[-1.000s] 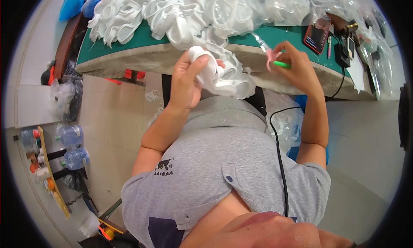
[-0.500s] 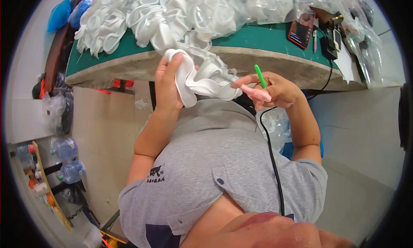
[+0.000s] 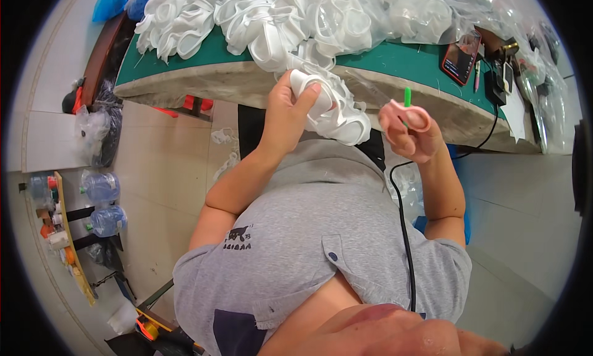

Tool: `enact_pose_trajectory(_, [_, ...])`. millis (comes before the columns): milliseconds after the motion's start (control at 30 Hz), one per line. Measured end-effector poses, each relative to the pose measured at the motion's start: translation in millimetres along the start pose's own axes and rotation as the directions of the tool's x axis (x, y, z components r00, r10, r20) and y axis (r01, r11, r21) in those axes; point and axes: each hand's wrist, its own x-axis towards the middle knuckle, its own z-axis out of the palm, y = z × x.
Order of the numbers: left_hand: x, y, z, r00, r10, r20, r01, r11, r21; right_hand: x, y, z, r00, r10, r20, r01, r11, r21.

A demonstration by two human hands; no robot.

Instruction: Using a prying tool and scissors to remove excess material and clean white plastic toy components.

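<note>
My left hand [image 3: 289,112] is closed on a white, smooth, looped piece [image 3: 338,122], with the thumb lying on top of it. This piece hangs over the table's front edge and is part of a chain of similar white curved pieces. To its right, my right hand [image 3: 412,137] grips scissors [image 3: 417,117] with pink handles. Their blades look thin and blurred and point up and left toward the table edge. A bright green stick [image 3: 407,96], pen-like in shape, stands up behind the scissor handles, also at my right hand.
A heap of white looped pieces [image 3: 179,22] covers the back of the green table [image 3: 395,54], with clear plastic bags [image 3: 420,16] beside it. At right lie a phone [image 3: 462,56], a pen [image 3: 477,75] and a black adapter [image 3: 494,87] whose cable runs down past my right arm.
My left hand has shifted right, the white piece turning with it. My right hand has rotated, so the pink handles now face up and the blades show. The whole view has shifted slightly.
</note>
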Motion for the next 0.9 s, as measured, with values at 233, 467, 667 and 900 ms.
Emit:
enact_pose_trajectory(233, [1,-5,-4,0.998,-0.055,0.025,0.058,0.99,-0.13,15,11,24,0.979,0.05,-0.199,-0.111,0.946,-0.306])
enact_pose_trajectory(467, [0,-2,-8,0.994,-0.084,0.069,0.093,0.988,-0.127,15,11,22,0.962,0.051,-0.268,-0.133,0.945,-0.297])
enact_pose_trajectory(667, [-2,0,-7,0.991,-0.102,0.091,0.113,0.984,-0.134,16,9,24,0.951,0.053,-0.306,-0.156,0.934,-0.323])
enact_pose_trajectory(900, [-4,5,-6,0.987,-0.13,0.098,0.144,0.978,-0.153,18,10,30,0.947,0.031,-0.32,-0.154,0.918,-0.367])
